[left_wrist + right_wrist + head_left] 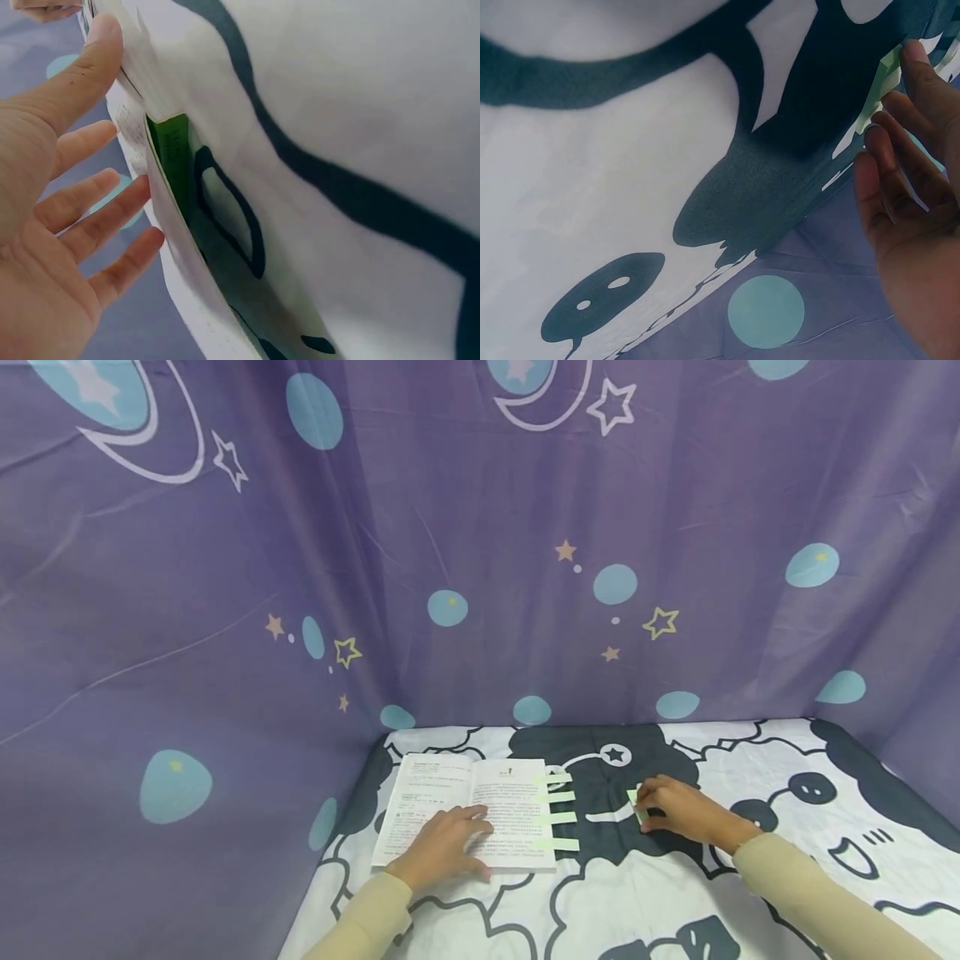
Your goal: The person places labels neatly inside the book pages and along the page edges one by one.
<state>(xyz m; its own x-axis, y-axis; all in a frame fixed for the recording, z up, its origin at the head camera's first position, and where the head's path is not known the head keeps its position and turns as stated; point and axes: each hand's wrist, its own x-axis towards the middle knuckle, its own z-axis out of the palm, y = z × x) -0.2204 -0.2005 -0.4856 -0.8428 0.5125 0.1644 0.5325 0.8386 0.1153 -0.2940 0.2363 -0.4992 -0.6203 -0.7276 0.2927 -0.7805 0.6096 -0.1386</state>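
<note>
An open book (pixel 423 781) with printed pages lies on the patterned cloth. My left hand (pixel 442 847) rests on its pages with fingers spread, mostly near the lower middle. Several pale green sticky tabs (pixel 562 817) stick out past the book's right edge. To the right of them, my right hand (pixel 678 810) pinches a small pale green pad of sticky notes (pixel 633 797) between thumb and fingers, close over the cloth. In the right wrist view the pad (pixel 881 82) shows its thin edge at the fingertips. The left wrist view shows green (pixel 176 154) under the book's lifted edge.
The cloth (pixel 510 935), white with dark cartoon shapes, covers the surface under the book. A purple curtain (pixel 487 677) with moons, stars and blue spots hangs behind and along both sides, down to the cloth's edge.
</note>
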